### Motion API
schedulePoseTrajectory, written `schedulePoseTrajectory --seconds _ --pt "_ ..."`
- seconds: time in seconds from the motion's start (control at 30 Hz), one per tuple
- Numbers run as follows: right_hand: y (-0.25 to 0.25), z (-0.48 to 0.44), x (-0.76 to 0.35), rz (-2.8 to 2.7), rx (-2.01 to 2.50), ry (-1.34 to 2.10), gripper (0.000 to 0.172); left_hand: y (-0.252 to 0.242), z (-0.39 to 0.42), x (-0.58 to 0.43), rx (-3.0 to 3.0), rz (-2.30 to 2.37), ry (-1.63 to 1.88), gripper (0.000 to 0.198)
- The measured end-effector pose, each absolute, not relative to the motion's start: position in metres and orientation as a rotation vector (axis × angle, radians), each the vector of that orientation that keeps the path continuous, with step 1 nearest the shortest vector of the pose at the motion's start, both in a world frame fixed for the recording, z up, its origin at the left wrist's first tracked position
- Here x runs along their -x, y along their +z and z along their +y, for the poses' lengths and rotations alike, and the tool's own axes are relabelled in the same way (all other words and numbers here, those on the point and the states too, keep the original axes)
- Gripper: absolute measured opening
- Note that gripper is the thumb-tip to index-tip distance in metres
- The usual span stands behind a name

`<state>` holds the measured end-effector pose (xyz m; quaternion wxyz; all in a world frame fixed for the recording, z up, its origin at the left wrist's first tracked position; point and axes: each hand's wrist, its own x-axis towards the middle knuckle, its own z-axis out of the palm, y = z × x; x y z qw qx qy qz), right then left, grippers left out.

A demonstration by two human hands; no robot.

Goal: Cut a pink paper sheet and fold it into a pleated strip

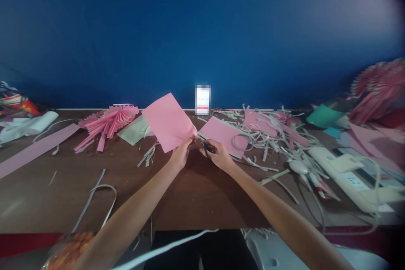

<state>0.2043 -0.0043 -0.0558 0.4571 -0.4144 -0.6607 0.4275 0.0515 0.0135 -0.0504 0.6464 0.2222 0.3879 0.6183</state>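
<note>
My left hand (181, 155) pinches the lower corner of a pink paper sheet (166, 121) and holds it up, tilted, above the brown table (177, 194). Just to its right, my right hand (218, 155) is closed round a pair of dark scissors (206, 147), whose blades point up towards the sheet's right edge. A second pink sheet (223, 134) lies flat on the table behind my right hand.
Folded pink paper fans (107, 124) and a pale green sheet (134, 130) lie at the back left. A heap of cut paper strips (268, 139) spreads to the right. A white power strip (344, 175) with a cable sits at the right. A phone (203, 100) leans on the blue wall.
</note>
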Motion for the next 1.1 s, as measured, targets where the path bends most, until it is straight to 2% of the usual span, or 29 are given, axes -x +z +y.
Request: schedulePoseTrajectory --seconds 0.23,0.53,0.9,1.1 --pt "-0.0558 -0.0044 -0.2040 -1.631 1.055 1.051 0.036 -0.0564 0.0163 -0.0504 -0.559 0.860 1.414 0.021" --pt "-0.0584 -0.0034 -0.2049 -1.606 0.982 1.112 0.026 -0.0537 0.0162 -0.0523 -0.562 0.858 1.448 0.021" --pt "-0.0611 -0.0035 -0.2033 -1.578 1.018 1.095 0.027 -0.0573 0.0168 -0.0525 -0.584 0.814 1.475 0.022" --pt "-0.0548 -0.0061 -0.2039 -1.674 1.099 0.917 0.029 -0.0567 0.0158 -0.0524 -0.572 0.839 1.440 0.018"
